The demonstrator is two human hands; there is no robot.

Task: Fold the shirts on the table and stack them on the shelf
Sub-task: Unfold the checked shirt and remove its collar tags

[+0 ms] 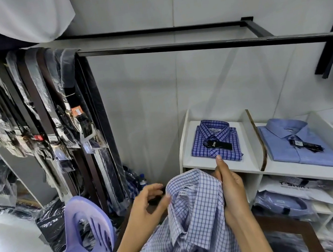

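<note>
A white shirt with a blue check (190, 226) hangs bunched in front of me, collar up. My right hand (232, 189) grips its collar and placket on the right side. My left hand (149, 204) pinches the left edge of the collar with thumb and fingertips. On the white shelf (248, 165) behind lie two folded shirts: a dark blue plaid one (214, 142) in the left bay and a plain light blue one (299, 144) in the right bay, both with black tags.
A purple plastic chair (78, 248) stands at lower left. Belts in plastic sleeves (34, 107) hang from a black rail (192, 45) at left. Lower shelf bays hold bagged shirts (282, 203). A brown table edge (291, 228) shows at lower right.
</note>
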